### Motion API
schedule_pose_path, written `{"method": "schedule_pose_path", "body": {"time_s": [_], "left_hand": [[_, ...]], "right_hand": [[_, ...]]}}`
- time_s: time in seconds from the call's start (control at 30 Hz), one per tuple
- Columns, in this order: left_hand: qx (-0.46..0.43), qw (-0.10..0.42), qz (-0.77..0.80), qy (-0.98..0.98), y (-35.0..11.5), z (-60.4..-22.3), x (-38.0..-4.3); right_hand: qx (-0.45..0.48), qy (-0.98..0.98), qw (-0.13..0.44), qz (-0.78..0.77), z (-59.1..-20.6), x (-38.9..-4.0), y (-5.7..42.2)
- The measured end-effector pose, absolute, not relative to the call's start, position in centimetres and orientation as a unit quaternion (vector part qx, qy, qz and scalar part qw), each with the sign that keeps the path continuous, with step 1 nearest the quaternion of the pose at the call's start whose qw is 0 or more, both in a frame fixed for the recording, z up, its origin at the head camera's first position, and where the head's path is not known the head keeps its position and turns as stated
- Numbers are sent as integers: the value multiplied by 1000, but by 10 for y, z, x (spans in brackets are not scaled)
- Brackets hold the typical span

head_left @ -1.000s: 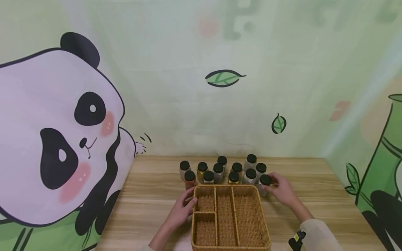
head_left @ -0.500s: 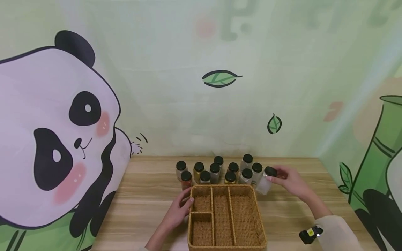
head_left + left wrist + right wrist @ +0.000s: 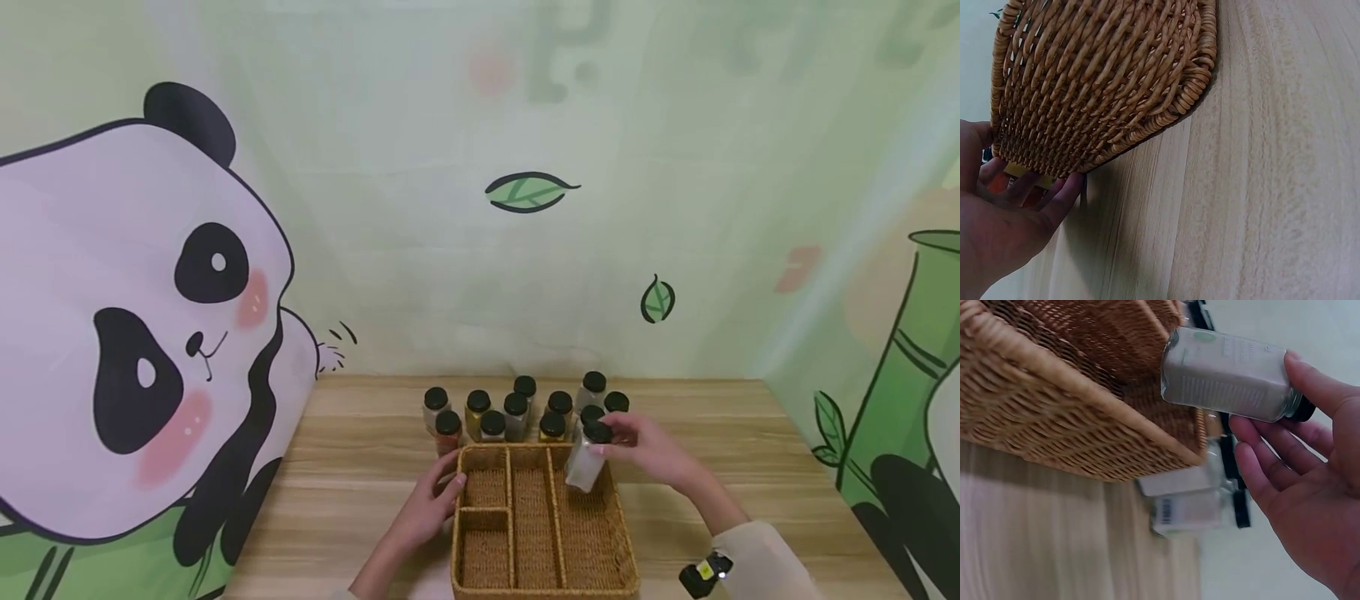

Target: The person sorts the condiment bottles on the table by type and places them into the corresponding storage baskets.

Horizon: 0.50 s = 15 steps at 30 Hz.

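Right hand [image 3: 649, 452] is pinching a tilted black-lidded jar [image 3: 585, 465] over the rear right compartment of the basket [image 3: 534, 537]; left hand [image 3: 426, 506] is gripping its far-left corner. Other jars [image 3: 515, 418] are standing behind.

Woven basket [image 3: 1097, 75], glassy jar [image 3: 1229, 375]
The basket's wicker-like strands look rough and ridged; the jar is smooth and shiny, its lid [image 3: 1302, 409] plastic-looking; the table [image 3: 1266, 156] shows matt wood grain; the backdrop [image 3: 435, 275] resembles creased cloth.
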<state>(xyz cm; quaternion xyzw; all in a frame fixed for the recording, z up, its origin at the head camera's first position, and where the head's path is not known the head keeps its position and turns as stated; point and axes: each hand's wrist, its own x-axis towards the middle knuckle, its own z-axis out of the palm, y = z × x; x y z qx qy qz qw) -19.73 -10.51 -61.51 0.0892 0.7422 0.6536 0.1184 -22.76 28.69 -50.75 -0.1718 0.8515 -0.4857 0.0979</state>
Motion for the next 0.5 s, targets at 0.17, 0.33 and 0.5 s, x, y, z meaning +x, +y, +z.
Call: {"method": "schedule_pose_path", "body": {"time_s": [0.17, 0.33, 0.5], "left_hand": [[95, 115, 652, 743, -106, -614, -196], [97, 119, 654, 741, -106, -613, -196], [102, 121, 658, 736, -105, -612, -196]], "right_hand": [[-184, 849, 89, -488, -522, -229, 277], [-210, 868, 54, -446, -534, -232, 267], [-226, 909, 0, -351, -547, -228, 260]]}}
